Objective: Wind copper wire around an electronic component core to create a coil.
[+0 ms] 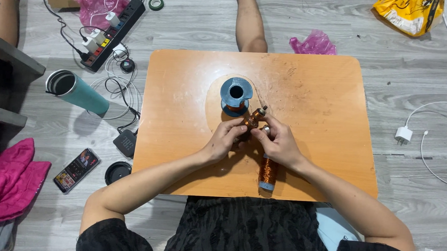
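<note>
My left hand [225, 140] and my right hand [278, 143] meet over the middle of a small orange wooden table [325, 120]. Together they pinch a small motor rotor wound with copper wire [253, 118], its metal shaft pointing up and right. Just behind the hands stands a blue plastic spool of copper wire [236, 94], upright, its hole facing up. A second spool of copper wire [268, 172] lies on its side under my right wrist, near the table's front edge.
On the grey floor to the left: a teal tumbler [77, 91], a black power strip [111, 33] with cables, a phone [76, 170], a black lid [117, 172]. A white charger [404, 134] lies to the right, a yellow bag [408, 13] at the back right.
</note>
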